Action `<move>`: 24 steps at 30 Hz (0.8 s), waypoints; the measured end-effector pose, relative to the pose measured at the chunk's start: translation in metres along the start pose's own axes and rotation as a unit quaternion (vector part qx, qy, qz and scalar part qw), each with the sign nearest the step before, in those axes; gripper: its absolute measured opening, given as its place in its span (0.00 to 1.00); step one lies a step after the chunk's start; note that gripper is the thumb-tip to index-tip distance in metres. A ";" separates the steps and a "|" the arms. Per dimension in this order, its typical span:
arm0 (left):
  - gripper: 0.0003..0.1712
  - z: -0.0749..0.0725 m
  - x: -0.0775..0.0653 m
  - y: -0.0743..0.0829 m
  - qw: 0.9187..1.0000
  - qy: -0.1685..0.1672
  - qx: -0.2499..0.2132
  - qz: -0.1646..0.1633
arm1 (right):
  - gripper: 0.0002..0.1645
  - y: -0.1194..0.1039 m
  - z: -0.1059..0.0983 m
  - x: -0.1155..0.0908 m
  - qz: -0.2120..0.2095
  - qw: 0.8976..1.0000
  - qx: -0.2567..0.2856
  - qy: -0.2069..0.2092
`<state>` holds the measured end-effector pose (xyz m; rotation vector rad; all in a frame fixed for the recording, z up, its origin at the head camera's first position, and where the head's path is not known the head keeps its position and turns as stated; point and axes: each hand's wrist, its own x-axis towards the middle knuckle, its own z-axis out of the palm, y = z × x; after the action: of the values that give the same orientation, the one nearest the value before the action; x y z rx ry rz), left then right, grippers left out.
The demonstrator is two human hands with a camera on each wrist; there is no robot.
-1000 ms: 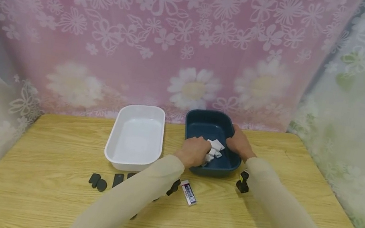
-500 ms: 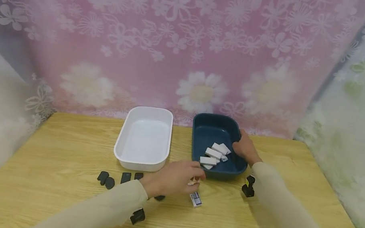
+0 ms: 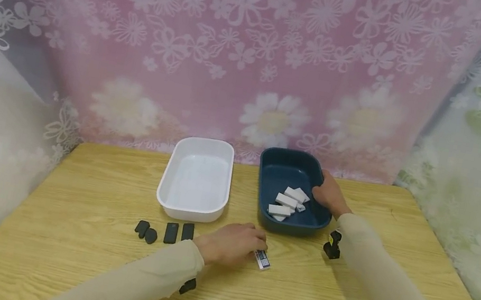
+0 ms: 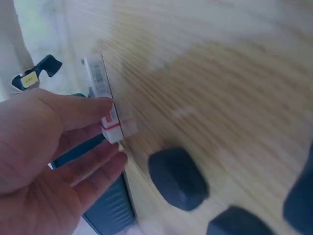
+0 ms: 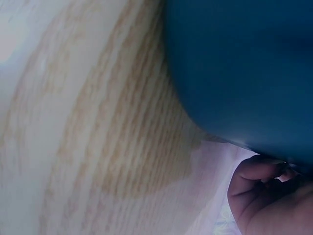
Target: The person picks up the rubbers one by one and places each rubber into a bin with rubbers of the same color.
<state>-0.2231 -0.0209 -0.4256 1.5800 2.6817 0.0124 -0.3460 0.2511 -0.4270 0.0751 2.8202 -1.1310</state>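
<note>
In the head view my left hand [image 3: 237,244] is down at the eraser [image 3: 262,260], which lies in front of the dark blue basin [image 3: 263,197]. The left wrist view shows thumb and fingers pinching one end of this white eraser [image 4: 100,81] with its printed sleeve; the other fingers are spread beside it. My right hand [image 3: 331,194] grips the basin's right rim, thumb on the inner side. Curled fingers at the rim also show in the right wrist view, beside the blue basin wall [image 5: 244,73]. Several white blocks [image 3: 286,200] lie jumbled inside the basin.
A white basin [image 3: 166,188] stands left of the blue one. Before it on the wooden table [image 3: 77,228] lie two black rectangular pieces [image 3: 171,233] and two small dark pieces [image 3: 150,236]. A floral curtain [image 3: 215,76] hangs behind.
My left hand has left the blue basin, uncovering the white blocks, and come down to the eraser on the table. The right hand keeps its grip on the rim. The head view has shifted.
</note>
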 end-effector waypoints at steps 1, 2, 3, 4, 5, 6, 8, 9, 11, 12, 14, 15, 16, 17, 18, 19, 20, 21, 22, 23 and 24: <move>0.13 0.001 0.000 -0.001 1.000 0.000 0.002 0.002 | 0.38 0.000 0.000 0.000 0.001 1.000 0.001 -0.001; 0.12 0.001 0.001 -0.002 1.000 -0.001 -0.001 0.003 | 0.38 0.000 0.000 0.000 0.001 1.000 0.001 0.000; 0.12 0.000 0.001 -0.004 1.000 -0.002 -0.003 0.005 | 0.38 0.001 0.001 0.000 0.000 1.000 0.002 0.001; 0.11 0.000 0.001 -0.005 1.000 -0.003 -0.004 0.009 | 0.38 0.001 0.001 0.000 0.000 1.000 0.003 0.001; 0.11 0.000 0.002 -0.007 1.000 -0.005 -0.002 0.013 | 0.38 0.001 0.001 0.000 0.000 1.000 0.002 0.002; 0.11 -0.001 0.002 -0.008 1.000 -0.005 -0.001 0.019 | 0.38 0.001 0.001 0.000 0.000 1.000 0.002 0.002; 0.11 -0.002 0.003 -0.010 0.999 -0.005 0.002 0.033 | 0.38 0.000 0.001 0.001 0.003 1.000 0.002 0.003; 0.10 -0.002 0.004 -0.012 0.999 -0.005 0.005 0.041 | 0.38 0.000 0.001 0.001 0.004 1.000 0.002 0.002; 0.10 -0.002 0.005 -0.013 0.999 -0.005 0.010 0.054 | 0.38 -0.001 0.001 0.000 0.007 1.000 0.002 0.002; 0.10 -0.002 0.006 -0.014 0.998 -0.006 0.010 0.057 | 0.38 -0.001 0.001 0.000 0.008 1.000 0.002 0.000; 0.10 -0.002 0.006 -0.015 0.998 -0.009 0.004 0.059 | 0.38 -0.001 0.001 0.000 0.009 1.000 0.002 -0.003; 0.10 -0.001 0.006 -0.016 0.998 -0.009 0.000 0.059 | 0.38 -0.002 0.001 -0.001 0.009 1.000 0.001 -0.004; 0.10 -0.001 0.006 -0.016 0.998 -0.010 -0.003 0.058 | 0.38 -0.002 0.000 -0.001 0.007 1.000 0.001 -0.004; 0.10 0.000 0.007 -0.016 0.998 -0.010 -0.005 0.057 | 0.38 -0.002 0.000 -0.001 0.007 1.000 0.001 -0.005; 0.10 0.000 0.007 -0.017 0.998 -0.009 -0.006 0.056 | 0.38 -0.002 0.000 -0.002 0.005 1.000 0.001 -0.005; 0.10 0.000 0.007 -0.017 0.998 -0.006 -0.005 0.057 | 0.38 -0.002 0.000 -0.002 0.003 1.000 0.002 -0.005; 0.10 0.000 0.006 -0.017 0.998 -0.004 -0.001 0.059 | 0.38 -0.003 0.000 -0.002 0.001 1.000 0.002 -0.004; 0.10 0.000 0.006 -0.017 0.998 -0.003 0.006 0.061 | 0.39 -0.003 0.000 -0.002 0.001 1.000 0.003 -0.003; 0.10 -0.001 0.006 -0.017 0.998 -0.001 0.011 0.063 | 0.39 -0.003 0.000 -0.002 0.000 1.000 0.003 -0.003; 0.10 -0.002 0.005 -0.016 0.998 0.001 0.016 0.064 | 0.39 -0.003 0.000 -0.002 0.000 1.000 0.002 -0.003; 0.10 -0.005 0.005 -0.015 0.998 0.002 0.019 0.065 | 0.39 -0.003 0.000 -0.002 0.000 1.000 0.002 -0.003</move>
<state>-0.2389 -0.0242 -0.4211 1.7640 2.5915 -0.0327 -0.3441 0.2488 -0.4250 0.0712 2.8134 -1.1349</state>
